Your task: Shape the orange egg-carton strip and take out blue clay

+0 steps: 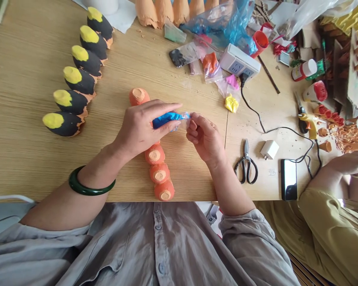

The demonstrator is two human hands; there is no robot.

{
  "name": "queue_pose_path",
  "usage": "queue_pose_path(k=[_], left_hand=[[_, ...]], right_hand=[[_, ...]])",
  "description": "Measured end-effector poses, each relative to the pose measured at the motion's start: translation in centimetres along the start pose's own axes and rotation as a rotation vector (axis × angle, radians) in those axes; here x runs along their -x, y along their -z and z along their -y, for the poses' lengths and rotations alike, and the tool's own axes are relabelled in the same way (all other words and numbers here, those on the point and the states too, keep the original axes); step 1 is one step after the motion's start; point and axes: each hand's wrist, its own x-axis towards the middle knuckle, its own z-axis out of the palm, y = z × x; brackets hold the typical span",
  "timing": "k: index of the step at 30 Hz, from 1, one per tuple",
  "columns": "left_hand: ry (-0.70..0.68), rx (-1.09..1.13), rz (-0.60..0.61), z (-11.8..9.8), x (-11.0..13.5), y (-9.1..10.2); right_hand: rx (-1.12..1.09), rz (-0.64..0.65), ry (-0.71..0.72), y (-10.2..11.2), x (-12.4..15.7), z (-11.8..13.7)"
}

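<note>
Between the thumb and fingers of my left hand [143, 125] is a small clear plastic bag of blue clay [167, 118]. My right hand [205, 137] pinches the bag's clear end with thumb and forefinger, the other fingers curled. Beneath my left hand runs a strip of orange-painted egg-carton cups [155, 155], several of them with pale bare tops; its middle is hidden by the hand. At the left stands a row of black cups with yellow tops [73, 101], apart from both hands.
Black-handled scissors [246, 163], a white plug adapter [269, 149] and a phone [288, 179] lie at the right. Bagged clay [211, 65], a power strip [239, 61] and its cord are behind. A glue gun [310, 124] and a co-worker's arm [331, 169] are far right.
</note>
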Motion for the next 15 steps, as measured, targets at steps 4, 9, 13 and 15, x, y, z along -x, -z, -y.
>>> queue_pose_path(k=[4,9,13,15], left_hand=[[-0.064,0.064,-0.078,1.5,0.0,-0.8],[-0.176,0.101,-0.139,2.8,0.1,-1.7],[-0.243,0.064,-0.198,2.4,0.0,-1.4],[-0.253,0.056,-0.2,2.1,-0.1,-1.3]], right_hand=[[-0.118,-0.019,-0.109,-0.6,0.4,0.7],[-0.203,-0.019,-0.223,-1.2,0.8,1.6],[-0.277,0.017,-0.295,-1.0,0.6,2.0],[-0.31,0.046,-0.328,-0.7,0.4,2.0]])
